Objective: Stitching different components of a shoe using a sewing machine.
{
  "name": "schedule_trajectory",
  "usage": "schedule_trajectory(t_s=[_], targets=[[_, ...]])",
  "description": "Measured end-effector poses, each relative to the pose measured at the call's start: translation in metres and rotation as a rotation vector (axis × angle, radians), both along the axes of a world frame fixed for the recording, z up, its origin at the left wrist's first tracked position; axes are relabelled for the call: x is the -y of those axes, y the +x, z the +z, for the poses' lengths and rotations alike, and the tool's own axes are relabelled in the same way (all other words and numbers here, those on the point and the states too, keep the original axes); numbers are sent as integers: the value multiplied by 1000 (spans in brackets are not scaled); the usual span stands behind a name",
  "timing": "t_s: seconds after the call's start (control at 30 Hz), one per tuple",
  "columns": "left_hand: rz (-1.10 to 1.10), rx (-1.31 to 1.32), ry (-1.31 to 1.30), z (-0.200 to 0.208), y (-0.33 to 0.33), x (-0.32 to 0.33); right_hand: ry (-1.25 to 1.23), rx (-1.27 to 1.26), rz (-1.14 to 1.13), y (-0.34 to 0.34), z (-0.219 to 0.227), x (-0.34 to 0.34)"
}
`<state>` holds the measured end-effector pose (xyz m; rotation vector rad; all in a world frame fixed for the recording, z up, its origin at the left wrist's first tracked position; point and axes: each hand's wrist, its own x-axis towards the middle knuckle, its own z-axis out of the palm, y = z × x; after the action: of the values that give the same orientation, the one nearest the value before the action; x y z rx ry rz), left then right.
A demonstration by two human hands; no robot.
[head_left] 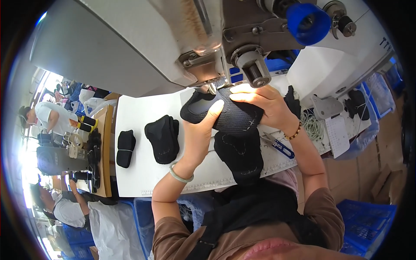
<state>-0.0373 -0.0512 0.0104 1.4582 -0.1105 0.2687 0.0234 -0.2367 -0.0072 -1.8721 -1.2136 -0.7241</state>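
Both of my hands are closed on a black ribbed sock (236, 117) beneath the needle area of a sewing machine (212, 73). My left hand (201, 130) grips its near left side, thumb on top. At the far right edge, my right hand (268, 104) pinches the fabric with the thumb and fingers. The sock's opening faces left, and pale stitch marks show on its lower right. Just below it, another pile of black socks (240, 158) lies at the table's near edge, partly covered. The fingers beneath the fabric are hidden.
On the white table (130, 182) are a black sock stack (162, 138) and a banded black bundle (125, 148). Blue-handled thread snips (281, 148) lie right, near coiled pale cord (311, 125). A blue crate (364, 223) stands low right. Two other people work at left.
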Motion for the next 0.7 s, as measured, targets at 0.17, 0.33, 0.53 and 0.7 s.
schedule_trajectory(t_s=[0.17, 0.33, 0.53, 0.7], targets=[[-62, -54, -108, -4, 11, -15, -59, 140, -67, -2, 2, 0], [-108, -187, -285, 1, 18, -21, -57, 286, -123, -8, -2, -8], [-121, -199, -281, -2, 24, -28, -57, 296, -196, -9, -3, -11], [-148, -186, -342, -7, 24, -31, -9, 283, -175, -10, -3, -11]])
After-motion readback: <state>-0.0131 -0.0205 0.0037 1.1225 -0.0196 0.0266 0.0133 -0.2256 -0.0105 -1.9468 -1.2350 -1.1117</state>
